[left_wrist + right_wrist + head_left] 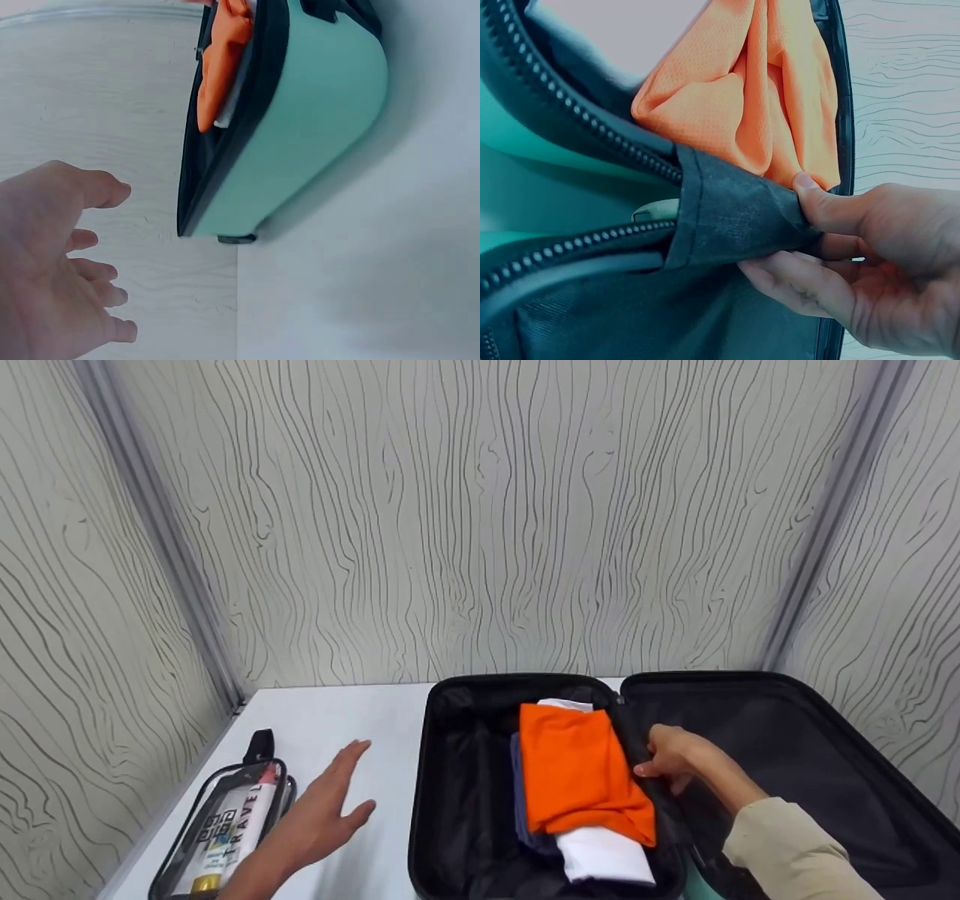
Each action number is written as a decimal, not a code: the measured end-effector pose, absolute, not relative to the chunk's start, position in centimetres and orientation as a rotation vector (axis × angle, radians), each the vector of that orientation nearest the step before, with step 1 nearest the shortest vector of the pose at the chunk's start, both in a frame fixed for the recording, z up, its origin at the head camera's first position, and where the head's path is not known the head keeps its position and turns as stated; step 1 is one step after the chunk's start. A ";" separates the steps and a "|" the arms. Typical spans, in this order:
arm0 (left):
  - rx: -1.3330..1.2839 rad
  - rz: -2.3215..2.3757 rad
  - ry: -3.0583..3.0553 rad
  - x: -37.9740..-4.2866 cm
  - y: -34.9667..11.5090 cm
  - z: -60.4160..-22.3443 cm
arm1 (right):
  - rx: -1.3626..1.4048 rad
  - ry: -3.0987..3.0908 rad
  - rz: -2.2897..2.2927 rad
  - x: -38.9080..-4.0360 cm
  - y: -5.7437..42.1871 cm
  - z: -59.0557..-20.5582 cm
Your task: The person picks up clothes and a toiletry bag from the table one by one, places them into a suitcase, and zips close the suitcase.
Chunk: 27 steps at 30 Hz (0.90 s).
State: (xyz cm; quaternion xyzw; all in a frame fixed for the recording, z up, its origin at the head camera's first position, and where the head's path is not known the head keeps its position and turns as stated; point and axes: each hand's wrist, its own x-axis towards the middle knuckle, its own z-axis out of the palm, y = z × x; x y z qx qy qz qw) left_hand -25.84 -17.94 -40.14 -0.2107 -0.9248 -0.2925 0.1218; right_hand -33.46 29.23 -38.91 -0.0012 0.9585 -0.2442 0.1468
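An open suitcase (461, 780), black inside and mint green outside, lies on the table. Its left half holds a folded orange garment (574, 765) over white cloth (604, 855) and dark blue cloth (525, 825). My right hand (679, 754) pinches the black fabric hinge strip (739, 214) joining the two halves. In the right wrist view, the thumb lies on top of the strip beside the orange cloth, the fingers beneath. My left hand (319, 817) hovers left of the suitcase, fingers extended and thumb apart, holding nothing.
A clear toiletry bag (225, 829) with a black strap and bottles inside is at the table's left, beside my left forearm. The suitcase's right half (795, 765) lies open towards the right wall. Patterned panels (487, 525) enclose the table (345, 712).
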 end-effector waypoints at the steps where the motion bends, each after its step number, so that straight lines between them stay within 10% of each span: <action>1: -0.592 -0.857 -2.701 -25.8 -18.4 -40.3 | -0.002 2.762 -0.703 -33.4 29.3 -38.8; 27: -0.043 -0.721 -2.893 -25.0 -31.2 -45.9 | -0.019 2.791 -0.715 -32.5 29.9 -39.1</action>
